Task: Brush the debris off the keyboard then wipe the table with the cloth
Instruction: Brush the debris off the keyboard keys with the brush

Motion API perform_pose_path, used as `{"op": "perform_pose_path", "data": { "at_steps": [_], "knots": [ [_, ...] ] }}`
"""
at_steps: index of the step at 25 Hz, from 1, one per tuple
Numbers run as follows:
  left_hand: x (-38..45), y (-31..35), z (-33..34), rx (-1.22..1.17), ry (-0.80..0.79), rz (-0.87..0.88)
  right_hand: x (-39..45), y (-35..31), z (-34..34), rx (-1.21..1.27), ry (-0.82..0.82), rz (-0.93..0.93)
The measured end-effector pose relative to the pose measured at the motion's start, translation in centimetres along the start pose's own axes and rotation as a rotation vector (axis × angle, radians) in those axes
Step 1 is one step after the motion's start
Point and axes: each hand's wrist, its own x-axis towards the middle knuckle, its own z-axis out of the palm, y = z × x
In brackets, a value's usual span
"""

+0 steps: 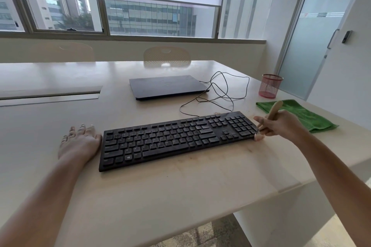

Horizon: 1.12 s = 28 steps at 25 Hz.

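Observation:
A black keyboard (176, 138) lies slanted on the beige table (180, 186), dusty with pale specks. My right hand (281, 124) grips a brush with a wooden handle (275, 111); its pale bristles touch the table at the keyboard's right end. My left hand (80, 144) rests flat on the table, fingers straight, against the keyboard's left end. A green cloth (301, 114) lies spread on the table behind my right hand, near the right edge. Brownish dust smears the table in front of the keyboard.
A shut black laptop (166, 86) sits behind the keyboard, with the keyboard's black cable (220, 90) looped beside it. A red mesh pen cup (270, 86) stands at the far right corner. The table's right edge runs close to the cloth. Chairs stand beyond the table.

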Motion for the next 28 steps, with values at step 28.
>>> {"op": "perform_pose_path", "data": {
  "at_steps": [28],
  "knots": [
    [-0.3, 0.6, -0.4, -0.001, 0.012, -0.017, 3.9, -1.5, 0.0, -0.212, 0.021, 0.046]
  ]
}}
